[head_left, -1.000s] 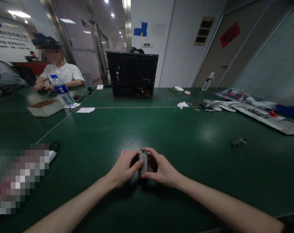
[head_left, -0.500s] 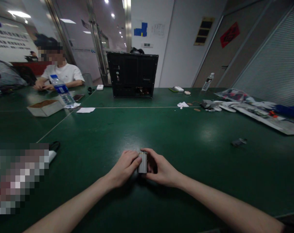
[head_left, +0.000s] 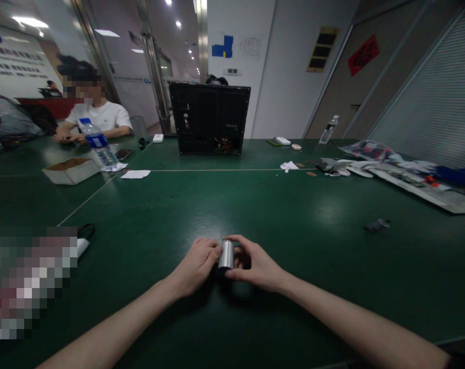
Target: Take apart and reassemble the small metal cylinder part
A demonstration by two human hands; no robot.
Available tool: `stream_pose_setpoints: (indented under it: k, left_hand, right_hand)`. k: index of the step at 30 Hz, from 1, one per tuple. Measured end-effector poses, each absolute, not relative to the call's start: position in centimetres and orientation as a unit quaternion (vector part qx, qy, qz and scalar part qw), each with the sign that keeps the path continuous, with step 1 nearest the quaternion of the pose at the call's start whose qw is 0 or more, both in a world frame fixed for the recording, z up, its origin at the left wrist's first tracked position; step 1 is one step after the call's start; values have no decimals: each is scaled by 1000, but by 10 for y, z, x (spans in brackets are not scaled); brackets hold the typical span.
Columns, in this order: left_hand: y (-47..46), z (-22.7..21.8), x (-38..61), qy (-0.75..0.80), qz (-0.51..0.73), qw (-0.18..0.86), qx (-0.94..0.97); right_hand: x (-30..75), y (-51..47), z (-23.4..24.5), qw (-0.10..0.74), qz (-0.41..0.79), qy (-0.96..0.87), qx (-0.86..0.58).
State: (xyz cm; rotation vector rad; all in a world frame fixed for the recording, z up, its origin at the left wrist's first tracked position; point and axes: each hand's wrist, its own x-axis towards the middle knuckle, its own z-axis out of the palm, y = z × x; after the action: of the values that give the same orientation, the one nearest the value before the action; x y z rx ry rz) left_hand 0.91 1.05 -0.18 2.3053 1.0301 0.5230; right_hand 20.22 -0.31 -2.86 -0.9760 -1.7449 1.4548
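Observation:
Between my two hands, close above the green table (head_left: 170, 200), is a small silver metal cylinder (head_left: 227, 253) with a dark lower end. My left hand (head_left: 197, 264) is closed on its left side, the thumb lying against the metal. From the right, my right hand (head_left: 257, 264) spans its length, with fingers at the top end and the thumb at the dark lower end. The cylinder's far side and some fingertips are hidden.
A black metal case (head_left: 209, 118) stands at the back. Further left are an open box (head_left: 73, 171) and a water bottle (head_left: 99, 146), with a seated person (head_left: 101, 118) beyond. A dark small part (head_left: 377, 225) and a cluttered board (head_left: 420, 187) lie to the right.
The cylinder has turned about its length, so a smooth rounded side has replaced a flatter, grooved one. My right thumb has shifted slightly left along its lower end.

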Motion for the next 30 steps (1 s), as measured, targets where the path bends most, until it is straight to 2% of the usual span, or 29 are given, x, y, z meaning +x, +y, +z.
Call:
stream_pose_setpoints:
  k: [9, 23, 30]
  left_hand:
    - [11, -2, 11, 400, 181, 258, 861]
    - [11, -1, 11, 394, 181, 264, 862]
    - [12, -5, 9, 389, 199, 273, 857]
  right_hand:
    - [201, 2, -30, 335, 613, -606, -382]
    - [200, 4, -28, 338, 628, -600, -361]
    - [200, -1, -29, 347, 555, -644, -396]
